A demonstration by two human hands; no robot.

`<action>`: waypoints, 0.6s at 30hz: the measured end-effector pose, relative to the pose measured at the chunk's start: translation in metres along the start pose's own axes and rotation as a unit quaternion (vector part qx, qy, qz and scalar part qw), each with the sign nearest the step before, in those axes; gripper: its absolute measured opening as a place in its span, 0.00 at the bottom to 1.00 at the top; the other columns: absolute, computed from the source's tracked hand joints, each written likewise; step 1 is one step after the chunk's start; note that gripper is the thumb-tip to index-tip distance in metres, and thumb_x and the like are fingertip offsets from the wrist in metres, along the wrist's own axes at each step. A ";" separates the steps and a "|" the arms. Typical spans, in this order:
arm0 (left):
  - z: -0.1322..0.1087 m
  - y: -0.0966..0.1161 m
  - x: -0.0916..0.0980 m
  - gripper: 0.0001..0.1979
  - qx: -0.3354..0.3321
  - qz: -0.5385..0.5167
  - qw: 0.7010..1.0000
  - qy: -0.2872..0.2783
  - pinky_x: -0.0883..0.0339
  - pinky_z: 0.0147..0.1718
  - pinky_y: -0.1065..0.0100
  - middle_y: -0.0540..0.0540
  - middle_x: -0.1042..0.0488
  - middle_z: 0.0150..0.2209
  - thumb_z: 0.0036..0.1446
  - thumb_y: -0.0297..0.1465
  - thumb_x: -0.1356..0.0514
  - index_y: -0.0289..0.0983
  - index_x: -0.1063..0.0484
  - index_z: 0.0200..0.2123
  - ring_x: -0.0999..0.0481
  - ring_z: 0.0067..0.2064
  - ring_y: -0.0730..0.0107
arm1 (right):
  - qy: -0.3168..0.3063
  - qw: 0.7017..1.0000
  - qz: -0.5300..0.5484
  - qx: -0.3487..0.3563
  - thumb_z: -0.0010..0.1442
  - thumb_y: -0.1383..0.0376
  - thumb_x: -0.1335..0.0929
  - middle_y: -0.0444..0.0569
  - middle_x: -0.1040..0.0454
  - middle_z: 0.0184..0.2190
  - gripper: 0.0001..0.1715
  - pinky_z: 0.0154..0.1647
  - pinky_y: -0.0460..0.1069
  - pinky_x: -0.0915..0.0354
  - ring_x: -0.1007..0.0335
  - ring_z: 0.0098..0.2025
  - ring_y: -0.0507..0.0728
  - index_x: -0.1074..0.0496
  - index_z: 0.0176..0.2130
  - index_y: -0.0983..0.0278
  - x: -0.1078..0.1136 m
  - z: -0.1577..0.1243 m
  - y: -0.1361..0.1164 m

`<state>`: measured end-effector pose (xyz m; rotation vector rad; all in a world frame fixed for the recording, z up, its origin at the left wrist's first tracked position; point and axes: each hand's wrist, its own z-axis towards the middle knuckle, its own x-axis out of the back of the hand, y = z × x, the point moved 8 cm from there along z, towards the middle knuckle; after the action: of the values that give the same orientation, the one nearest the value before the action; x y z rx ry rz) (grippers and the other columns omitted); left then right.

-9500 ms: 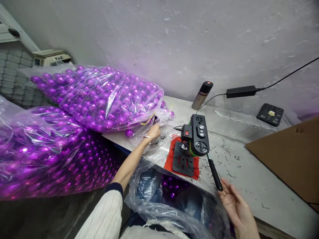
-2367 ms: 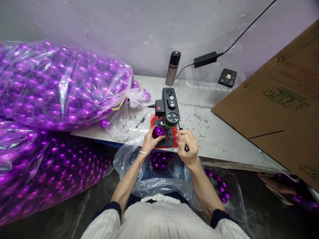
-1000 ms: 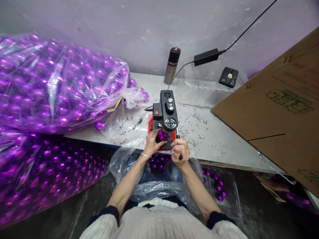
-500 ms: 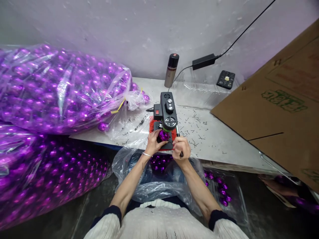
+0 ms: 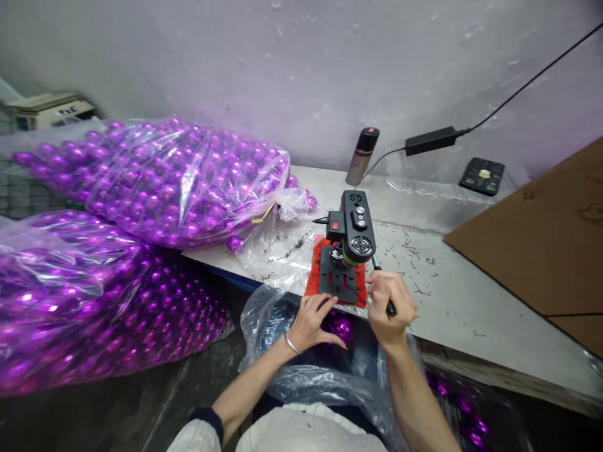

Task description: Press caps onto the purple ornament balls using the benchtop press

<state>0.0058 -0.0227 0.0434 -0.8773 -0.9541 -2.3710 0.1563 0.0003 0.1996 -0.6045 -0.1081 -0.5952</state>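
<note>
The lever [image 5: 376, 263] of the small black press [image 5: 357, 226] is slanting down from the machine's right side toward the near edge of the bench [image 5: 452, 307], and the right hand [image 5: 391, 301] is wrapping around its black grip, fingers curled tight on it. The press is standing on a black base plate [image 5: 336, 282], which is lying on a red mat [image 5: 312, 279] close to the bench's front edge; the plate under the press head is showing bare.

Just left of the right hand, and a little lower, the left hand [image 5: 313, 320] is hanging palm down with its fingers spread and nothing in its grasp, over the mouth of an open plastic bag [image 5: 301, 383] below the bench edge. A purple bauble [image 5: 342, 328] is lying in that bag just beside the fingertips; whether they are touching it I cannot tell. The two hands are sitting near each other but apart.

Short dark wire scraps [image 5: 409, 251] are lying scattered on the bench around the press. To the left, a big tied bag of baubles [image 5: 164, 182] is resting partly on the bench, with a second bag [image 5: 94, 301] sitting lower beside it. Behind the press, a spray can [image 5: 362, 156] is standing near the wall, with a power adapter [image 5: 431, 140] to its right. A cardboard sheet [image 5: 541, 245] is covering the bench's right end
</note>
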 end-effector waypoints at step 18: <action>0.179 -0.260 0.046 0.27 0.372 -0.021 0.928 0.019 0.44 0.68 0.50 0.29 0.31 0.63 0.59 0.35 0.32 0.29 0.31 0.58 0.33 0.66 0.44 | -0.007 1.000 -0.016 0.026 0.65 0.76 0.38 0.43 0.29 0.25 0.16 0.31 0.48 0.35 0.27 0.32 0.53 0.34 0.28 0.60 -0.003 -0.002 -0.004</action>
<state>-0.1098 0.2745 0.0581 -0.4997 -1.6939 -1.7881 0.1515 -0.0019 0.1992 -0.5571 -0.1459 -0.6173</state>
